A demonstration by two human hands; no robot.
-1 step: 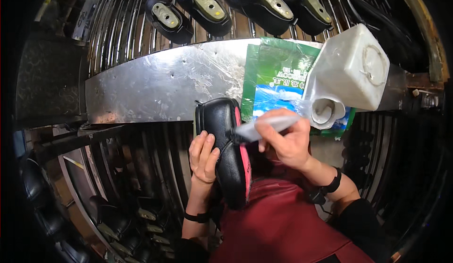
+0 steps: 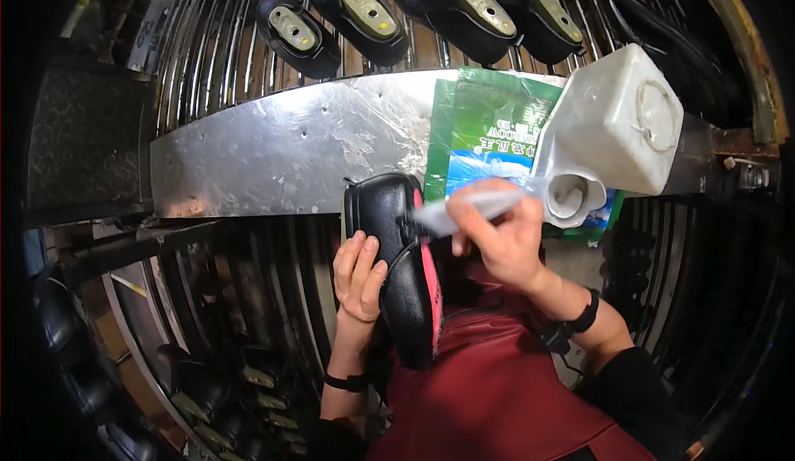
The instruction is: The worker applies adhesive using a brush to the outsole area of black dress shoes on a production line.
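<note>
My left hand (image 2: pixel 358 283) grips the side of a black leather shoe (image 2: pixel 407 304) from the left, fingers pressed on its upper. The shoe lies on its side along my lap, its heel end at the edge of the metal bench, and a pink strip runs along its right side. My right hand (image 2: pixel 515 242) is closed around a whitish flat-handled tool, apparently a brush (image 2: pixel 439 215). Its dark tip touches the shoe's upper near the middle; motion blurs it, so its exact kind is unclear.
A white plastic jug (image 2: pixel 609 117) lies tilted on a green and blue plastic bag (image 2: pixel 489 126), its round mouth near my right hand. Beyond the metal bench (image 2: pixel 281 151), several black shoes (image 2: pixel 360 22) on lasts rest on a rack of metal bars. More shoes (image 2: pixel 199 378) sit lower left.
My right hand and the tool have shifted slightly up and left over the shoe. The left hand and the shoe stay nearly still.
</note>
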